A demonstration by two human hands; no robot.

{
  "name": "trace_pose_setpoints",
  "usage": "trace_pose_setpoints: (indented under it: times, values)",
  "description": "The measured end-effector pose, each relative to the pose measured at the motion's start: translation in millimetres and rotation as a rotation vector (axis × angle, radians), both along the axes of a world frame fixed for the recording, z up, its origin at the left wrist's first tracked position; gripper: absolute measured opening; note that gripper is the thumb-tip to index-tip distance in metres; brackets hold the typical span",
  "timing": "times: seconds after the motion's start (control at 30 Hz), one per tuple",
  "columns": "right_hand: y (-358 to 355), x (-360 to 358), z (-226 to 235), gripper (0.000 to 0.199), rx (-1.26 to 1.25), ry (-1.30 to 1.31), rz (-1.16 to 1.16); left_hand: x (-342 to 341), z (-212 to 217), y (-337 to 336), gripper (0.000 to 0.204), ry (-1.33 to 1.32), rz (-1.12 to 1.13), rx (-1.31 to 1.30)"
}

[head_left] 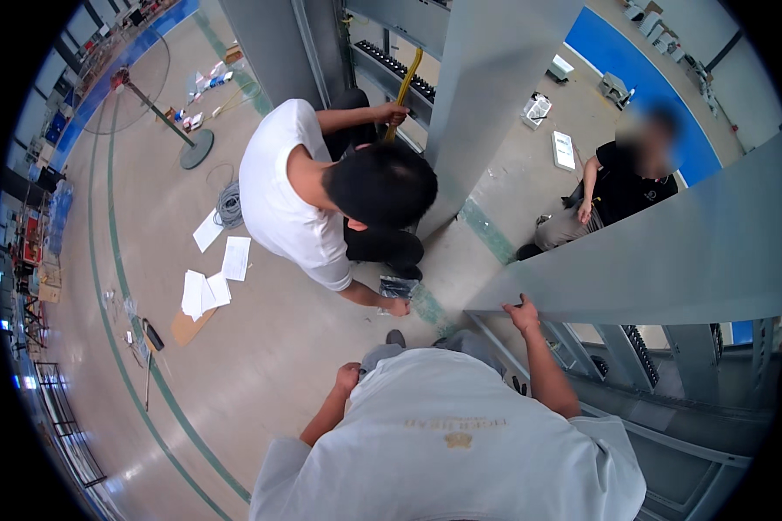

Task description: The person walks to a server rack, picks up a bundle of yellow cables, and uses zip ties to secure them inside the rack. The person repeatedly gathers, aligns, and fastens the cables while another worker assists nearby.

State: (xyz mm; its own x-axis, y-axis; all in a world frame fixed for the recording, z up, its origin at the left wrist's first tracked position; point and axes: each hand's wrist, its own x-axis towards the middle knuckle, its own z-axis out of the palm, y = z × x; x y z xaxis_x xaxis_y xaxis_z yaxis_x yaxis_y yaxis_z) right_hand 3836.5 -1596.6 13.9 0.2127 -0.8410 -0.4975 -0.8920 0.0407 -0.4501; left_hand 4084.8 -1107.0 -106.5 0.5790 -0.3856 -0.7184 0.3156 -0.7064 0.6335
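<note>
My left hand [347, 376] is closed beside my knee; a small dark bit shows at its fingers, too small to name. My right hand [522, 313] rests against the edge of a grey metal cabinet panel [643, 252], with thumb and finger spread. In front of me a co-worker in a white T-shirt [287, 191] squats by an upright grey cabinet [495, 95]. One of that person's hands grips a yellow cable [409, 78]; the other holds a clear plastic bag [397, 288] with dark contents near the floor.
Another person in black [630, 178] sits beyond the panel. White papers [236, 258], a grey cable coil [228, 205] and a brown cardboard piece [191, 326] lie on the floor at left. A round-based stand [197, 149] is farther off. Slotted cabinet frames [630, 356] are at my right.
</note>
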Motion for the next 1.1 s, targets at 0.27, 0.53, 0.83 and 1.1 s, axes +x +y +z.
trace_pose_setpoints:
  times: [0.27,0.53,0.83,1.1]
  values:
    - [-61,-12,-110,0.087,0.018,0.099,-0.133,41,21,-1,0.022,0.136,-0.012,-0.073]
    - [-142,-1,-192,0.047,0.343,0.115,-0.384,80,40,-113,0.044,0.135,0.140,-0.103]
    - [-259,28,-191,0.042,0.710,-0.112,-0.510,161,162,-432,0.054,0.004,0.187,-0.174]
    - [-344,9,-172,0.035,0.654,-0.153,-0.652,207,191,-552,0.031,-0.040,0.060,-0.204]
